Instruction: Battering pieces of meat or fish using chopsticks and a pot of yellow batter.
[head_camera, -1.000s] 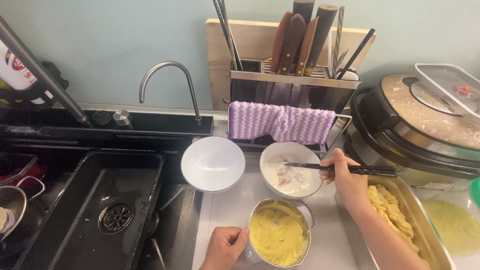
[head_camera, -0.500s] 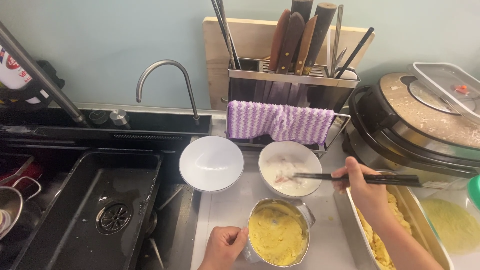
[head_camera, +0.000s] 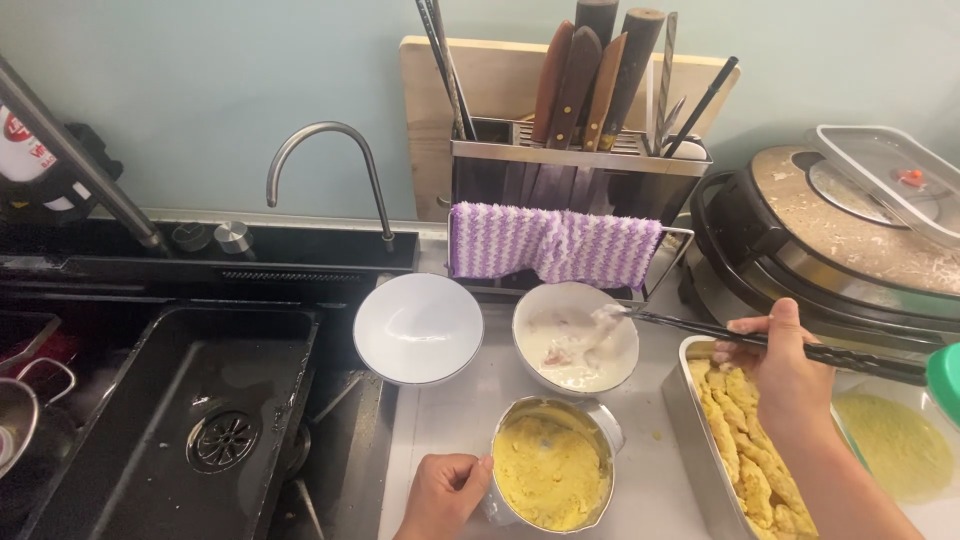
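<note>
My right hand (head_camera: 782, 362) holds long dark chopsticks (head_camera: 760, 340) whose tips lift a pale battered piece (head_camera: 606, 322) over a white bowl of milky batter (head_camera: 574, 340). My left hand (head_camera: 442, 493) grips the side of a steel pot (head_camera: 552, 474) filled with yellow crumbs, just in front of that bowl. A steel tray (head_camera: 745, 455) of yellow coated pieces lies under my right wrist. An empty white bowl (head_camera: 418, 327) sits left of the batter bowl.
A black sink (head_camera: 190, 410) with a curved tap (head_camera: 330, 170) fills the left. Behind the bowls stand a knife rack (head_camera: 580, 130) with a purple cloth (head_camera: 555, 243) hung on it. A round cooker (head_camera: 850, 240) sits at right, a yellow-filled container (head_camera: 895, 445) below it.
My right hand drew back to the right and raised the chopsticks, lifting a battered piece out of the white bowl. My left hand stayed on the pot.
</note>
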